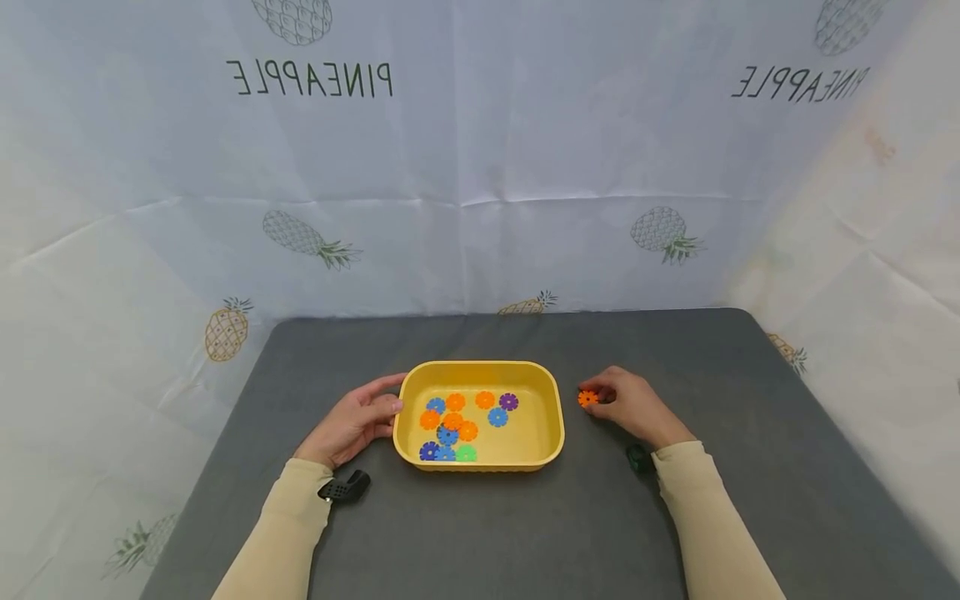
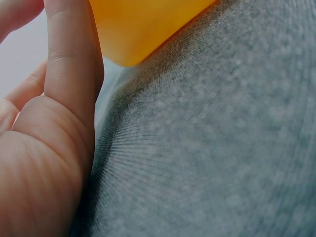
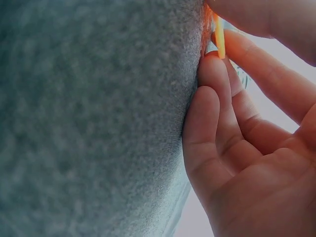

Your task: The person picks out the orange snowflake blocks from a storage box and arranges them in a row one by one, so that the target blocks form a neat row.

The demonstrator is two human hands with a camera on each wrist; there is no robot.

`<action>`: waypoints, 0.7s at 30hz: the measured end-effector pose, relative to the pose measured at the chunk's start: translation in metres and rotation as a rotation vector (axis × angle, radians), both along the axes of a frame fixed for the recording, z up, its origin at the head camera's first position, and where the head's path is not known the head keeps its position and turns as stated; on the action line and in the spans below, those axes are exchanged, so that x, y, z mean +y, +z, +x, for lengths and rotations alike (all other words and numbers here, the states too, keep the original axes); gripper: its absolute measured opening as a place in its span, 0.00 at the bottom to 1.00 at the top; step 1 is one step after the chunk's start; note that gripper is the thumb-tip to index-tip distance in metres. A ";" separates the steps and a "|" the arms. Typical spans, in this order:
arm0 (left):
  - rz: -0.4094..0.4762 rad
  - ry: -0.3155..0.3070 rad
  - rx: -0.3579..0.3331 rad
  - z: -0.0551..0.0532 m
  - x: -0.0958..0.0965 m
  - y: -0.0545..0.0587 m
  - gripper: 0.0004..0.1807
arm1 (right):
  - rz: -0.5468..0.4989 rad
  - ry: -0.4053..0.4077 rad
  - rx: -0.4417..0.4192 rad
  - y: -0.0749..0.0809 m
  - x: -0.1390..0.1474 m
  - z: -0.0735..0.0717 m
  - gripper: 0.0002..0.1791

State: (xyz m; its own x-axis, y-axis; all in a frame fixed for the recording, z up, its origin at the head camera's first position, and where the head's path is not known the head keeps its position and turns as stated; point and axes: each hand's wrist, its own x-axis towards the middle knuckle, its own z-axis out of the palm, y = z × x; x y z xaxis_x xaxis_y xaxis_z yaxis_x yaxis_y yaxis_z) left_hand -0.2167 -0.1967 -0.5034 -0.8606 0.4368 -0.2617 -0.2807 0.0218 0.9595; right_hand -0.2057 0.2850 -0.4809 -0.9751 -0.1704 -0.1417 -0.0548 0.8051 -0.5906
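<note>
A yellow plastic tray (image 1: 525, 437) stands mid-table, holding several flower-shaped plastic discs, among them orange (image 1: 485, 400), purple (image 1: 508, 402), blue (image 1: 498, 417) and green (image 1: 466, 453). At its left end my left hand (image 1: 360, 419) grips the side, thumb at the rim and other fingers along the outer wall. The left wrist view has a straight finger (image 2: 71, 64) beside the tray's wall (image 2: 133, 29). To the right of the tray, my right hand (image 1: 626, 404) pinches an orange disc (image 1: 588, 398) close over the table. The right wrist view catches that disc (image 3: 220, 39) edge-on between the fingertips.
Grey cloth covers the table (image 1: 480, 533). A white curtain printed with pineapples (image 1: 457, 167) hangs behind it and along both sides. Each wrist carries a dark strap, the left strap (image 1: 345, 486) and the right strap (image 1: 640, 458).
</note>
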 end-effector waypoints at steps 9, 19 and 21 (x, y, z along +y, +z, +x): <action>0.018 0.002 -0.006 0.001 -0.001 0.000 0.38 | 0.000 0.011 0.008 0.004 0.004 0.000 0.21; 0.007 0.017 0.010 0.002 0.001 0.001 0.39 | -0.046 0.098 0.069 0.043 -0.028 -0.012 0.27; 0.008 0.019 0.003 0.001 0.001 0.002 0.39 | -0.061 0.120 0.065 0.054 -0.040 -0.015 0.28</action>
State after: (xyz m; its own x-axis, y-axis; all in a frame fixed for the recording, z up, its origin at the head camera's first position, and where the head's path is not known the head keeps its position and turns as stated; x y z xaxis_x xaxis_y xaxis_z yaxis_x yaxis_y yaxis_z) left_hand -0.2155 -0.1954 -0.5014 -0.8697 0.4223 -0.2557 -0.2780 0.0092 0.9605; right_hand -0.2206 0.2445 -0.4273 -0.9539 -0.2930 -0.0653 -0.1882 0.7532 -0.6303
